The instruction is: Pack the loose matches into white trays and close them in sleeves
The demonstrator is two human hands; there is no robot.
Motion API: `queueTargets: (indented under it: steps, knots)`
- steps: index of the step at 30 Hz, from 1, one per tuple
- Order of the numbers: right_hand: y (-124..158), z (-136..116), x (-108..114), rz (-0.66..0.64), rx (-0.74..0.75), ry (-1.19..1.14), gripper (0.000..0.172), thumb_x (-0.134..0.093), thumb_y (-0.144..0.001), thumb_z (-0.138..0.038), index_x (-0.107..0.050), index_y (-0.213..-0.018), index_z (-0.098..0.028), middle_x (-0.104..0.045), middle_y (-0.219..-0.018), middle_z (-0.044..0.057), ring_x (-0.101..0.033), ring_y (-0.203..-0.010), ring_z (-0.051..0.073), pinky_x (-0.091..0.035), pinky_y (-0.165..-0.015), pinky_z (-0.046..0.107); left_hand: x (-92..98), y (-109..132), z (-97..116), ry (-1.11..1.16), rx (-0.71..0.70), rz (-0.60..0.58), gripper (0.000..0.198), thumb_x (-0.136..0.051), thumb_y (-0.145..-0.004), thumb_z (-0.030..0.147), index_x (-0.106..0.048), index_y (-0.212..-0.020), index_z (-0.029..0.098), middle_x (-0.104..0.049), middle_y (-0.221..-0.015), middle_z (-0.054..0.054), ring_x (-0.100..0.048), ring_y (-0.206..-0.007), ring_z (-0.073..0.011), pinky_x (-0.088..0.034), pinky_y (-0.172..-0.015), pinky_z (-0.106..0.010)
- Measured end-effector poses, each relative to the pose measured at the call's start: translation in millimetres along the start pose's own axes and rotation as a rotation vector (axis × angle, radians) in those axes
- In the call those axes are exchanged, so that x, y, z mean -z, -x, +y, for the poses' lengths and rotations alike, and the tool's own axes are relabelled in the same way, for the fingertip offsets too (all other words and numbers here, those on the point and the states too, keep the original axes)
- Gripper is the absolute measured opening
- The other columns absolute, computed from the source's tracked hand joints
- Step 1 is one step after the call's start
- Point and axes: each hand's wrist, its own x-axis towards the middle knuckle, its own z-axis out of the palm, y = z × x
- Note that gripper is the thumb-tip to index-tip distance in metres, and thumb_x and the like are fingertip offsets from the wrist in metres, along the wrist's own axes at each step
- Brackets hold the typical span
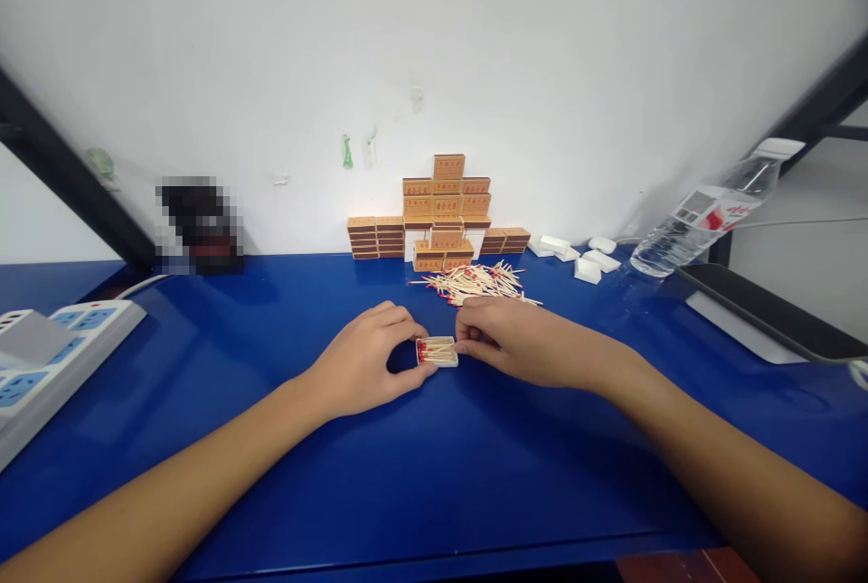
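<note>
A small white matchbox tray with red-tipped matchsticks in it lies on the blue table. My left hand grips the tray's left end between thumb and forefinger. At the right end, my right hand has its fingers pinched, at the pale end of a matchstick that points into the tray; the fingertips partly hide it. Just beyond the right hand spreads a loose pile of matchsticks. Behind that stand stacked orange-brown matchboxes, piled in steps against the wall.
Several white empty-looking trays lie right of the stack. A clear plastic bottle leans farther right, near a dark flat device. A white power strip sits at the left edge. A pixelated dark object stands at the back left.
</note>
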Motion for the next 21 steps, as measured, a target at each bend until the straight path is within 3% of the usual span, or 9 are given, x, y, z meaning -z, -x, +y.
queueTargets:
  steps: [12,18,21]
  knots:
    - [-2.4,-4.5,-4.0,0.071,0.032,-0.015,0.01,-0.063,-0.097,-0.019,-0.061,-0.087,-0.02,-0.069,-0.091,0.002,-0.057,-0.078,0.016,-0.037,-0.068,0.028,-0.8,-0.5,0.5,-0.013,0.003,-0.002,0.024,-0.073,-0.093,0.036,-0.071,-0.11,0.02,-0.071,-0.105,-0.007,-0.063,-0.099,-0.0249,-0.054,-0.089,-0.043]
    - [-1.9,-3.5,-4.3,0.098,0.034,-0.032,0.004,-0.064,-0.098,-0.024,-0.063,-0.097,-0.021,-0.069,-0.09,0.002,-0.056,-0.076,0.016,-0.037,-0.067,0.028,-0.8,-0.3,-0.2,-0.011,0.008,-0.009,0.022,-0.072,-0.093,0.036,-0.071,-0.108,0.019,-0.07,-0.103,-0.006,-0.062,-0.097,-0.0238,-0.053,-0.087,-0.041]
    - [-2.3,-5.1,-3.6,0.078,0.054,-0.036,0.008,-0.062,-0.098,-0.02,-0.063,-0.09,-0.02,-0.068,-0.09,0.002,-0.057,-0.078,0.016,-0.038,-0.069,0.029,-1.0,-0.2,-0.6,-0.008,0.005,-0.002,0.023,-0.074,-0.092,0.036,-0.071,-0.108,0.019,-0.07,-0.105,-0.006,-0.062,-0.098,-0.0235,-0.053,-0.088,-0.041]
